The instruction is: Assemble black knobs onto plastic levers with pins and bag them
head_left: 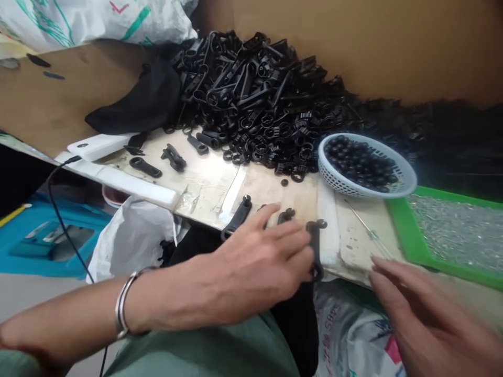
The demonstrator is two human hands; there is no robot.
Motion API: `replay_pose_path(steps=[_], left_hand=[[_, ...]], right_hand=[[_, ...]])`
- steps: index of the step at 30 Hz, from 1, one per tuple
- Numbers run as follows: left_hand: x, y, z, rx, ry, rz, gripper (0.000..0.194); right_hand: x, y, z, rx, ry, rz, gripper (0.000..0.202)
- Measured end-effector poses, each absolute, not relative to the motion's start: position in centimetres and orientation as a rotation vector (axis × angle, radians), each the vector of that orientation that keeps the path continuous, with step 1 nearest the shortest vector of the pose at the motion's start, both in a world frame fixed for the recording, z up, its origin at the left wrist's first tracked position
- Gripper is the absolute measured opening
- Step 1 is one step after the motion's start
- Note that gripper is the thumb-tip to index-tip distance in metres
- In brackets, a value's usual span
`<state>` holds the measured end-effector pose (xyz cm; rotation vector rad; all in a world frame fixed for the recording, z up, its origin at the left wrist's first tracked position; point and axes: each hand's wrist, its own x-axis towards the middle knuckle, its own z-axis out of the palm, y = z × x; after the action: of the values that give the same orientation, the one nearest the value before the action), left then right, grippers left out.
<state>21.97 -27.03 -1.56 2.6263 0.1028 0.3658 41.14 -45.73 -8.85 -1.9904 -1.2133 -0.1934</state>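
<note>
Palm down at the table's front edge is my left hand [255, 262], its fingers spread and the little finger stretched outward. The fingertips on its right side touch or cover the edge of a black plastic lever [315, 251] with a small knob on one end. Another black lever with a knob [240, 212] lies left of the hand, and more black parts [286, 214] show partly behind the fingers. My right hand [428, 319], somewhat blurred, is at the lower right with thumb and forefinger slightly apart. Its fingertips are near a thin metal rod tool [369, 230] on the table.
A big heap of black plastic parts [251, 94] fills the back. A pale basket [341, 183] holds black balls; a green tray [404, 230] holds small metal pieces. Loose black parts [145, 166] and a white device with a cable [98, 146] lie left. White sacks [121, 241] stand below.
</note>
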Motion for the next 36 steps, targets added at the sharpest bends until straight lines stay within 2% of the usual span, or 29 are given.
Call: replay_pose_path(steps=[5, 12, 18, 27, 36], left_hand=[[19.8, -27.3, -6.7, 2.651, 0.15, 0.339, 0.03], [20.3, -27.1, -7.5, 2.791, 0.122, 0.391, 0.041], [20.2, -26.9, -7.6, 2.827, 0.083, 0.421, 0.042], [20.2, -27.0, -7.9, 2.852, 0.113, 0.459, 0.044], [20.1, -26.9, -8.3, 2.763, 0.134, 0.416, 0.043]], right_hand=[[42.0, -39.2, -5.8, -1.778, -1.785, -0.302, 0.026], [41.7, -33.9, -5.9, -1.791, -2.071, -0.293, 0.028], [42.3, -33.0, -6.0, -1.763, -2.144, -0.281, 0.035], [42.4, -32.5, -6.1, -1.721, -2.145, -0.242, 0.036], [42.2, -32.1, -6.1, -1.656, -2.159, -0.232, 0.024]])
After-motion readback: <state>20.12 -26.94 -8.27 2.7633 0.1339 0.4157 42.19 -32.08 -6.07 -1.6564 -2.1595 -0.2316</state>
